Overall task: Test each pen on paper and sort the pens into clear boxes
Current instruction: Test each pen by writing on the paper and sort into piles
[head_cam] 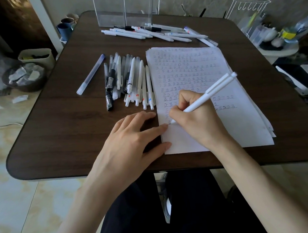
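My right hand grips a white pen, its tip touching the paper stack at the left margin. Rows of small handwritten marks cover the upper sheet. My left hand lies flat with straight fingers, its fingertips pressing the paper's left edge. A pile of white and clear pens lies left of the paper, with one frosted pen apart from it. Another heap of white pens lies at the far side, in front of two clear boxes.
The dark wooden table has rounded corners. On the floor to the left stand a bin with scraps and a beige box. Blue cups stand at the back left. A cluttered rack stands to the right.
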A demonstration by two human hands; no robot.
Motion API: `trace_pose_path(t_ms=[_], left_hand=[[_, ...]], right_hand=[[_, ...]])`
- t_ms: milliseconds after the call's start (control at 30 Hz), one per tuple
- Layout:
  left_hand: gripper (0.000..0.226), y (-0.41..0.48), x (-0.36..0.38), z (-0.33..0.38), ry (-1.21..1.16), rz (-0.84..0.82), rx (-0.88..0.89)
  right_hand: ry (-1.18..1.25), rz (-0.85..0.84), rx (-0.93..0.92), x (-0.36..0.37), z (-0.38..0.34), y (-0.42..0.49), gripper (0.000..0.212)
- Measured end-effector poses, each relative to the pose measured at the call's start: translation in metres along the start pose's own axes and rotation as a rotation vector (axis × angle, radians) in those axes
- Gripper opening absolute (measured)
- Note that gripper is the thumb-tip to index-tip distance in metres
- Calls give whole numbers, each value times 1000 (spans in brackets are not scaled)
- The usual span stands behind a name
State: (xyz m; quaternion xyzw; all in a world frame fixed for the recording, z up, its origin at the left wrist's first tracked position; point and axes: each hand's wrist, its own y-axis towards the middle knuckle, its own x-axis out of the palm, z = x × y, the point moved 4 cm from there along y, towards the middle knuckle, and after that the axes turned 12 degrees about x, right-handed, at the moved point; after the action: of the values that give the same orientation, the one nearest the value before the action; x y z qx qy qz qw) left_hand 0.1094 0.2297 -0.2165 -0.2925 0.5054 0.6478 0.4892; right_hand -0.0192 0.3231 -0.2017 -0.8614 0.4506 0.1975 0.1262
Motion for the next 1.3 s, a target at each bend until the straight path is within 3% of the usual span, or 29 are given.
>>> trace_pose_path(t_ms=[233, 400, 567, 767, 1067, 1200, 1300], left_hand=[[52, 0, -4, 1, -10, 26, 1], [72, 0, -13, 5, -196, 66, -22], [63, -2, -13, 10, -320, 16, 76], [52, -2, -15, 12, -362, 9, 110], [46, -2, -12, 9, -367, 7, 122], [54, -1, -18, 5, -411, 69, 36], [52, 7, -31, -5, -315, 127, 31]], right_hand=[[149, 8, -35, -7, -3, -3, 29], [-67, 123, -166, -7, -1, -6, 13], [-184, 71, -188, -2, 0, -5, 36], [135, -92, -65, -6, 0, -3, 32], [38, -84, -111, -3, 0, -3, 34], [-3, -136, -131, 2, -11, -2, 37], [-60, -188, -144, 5, -29, 7, 39]])
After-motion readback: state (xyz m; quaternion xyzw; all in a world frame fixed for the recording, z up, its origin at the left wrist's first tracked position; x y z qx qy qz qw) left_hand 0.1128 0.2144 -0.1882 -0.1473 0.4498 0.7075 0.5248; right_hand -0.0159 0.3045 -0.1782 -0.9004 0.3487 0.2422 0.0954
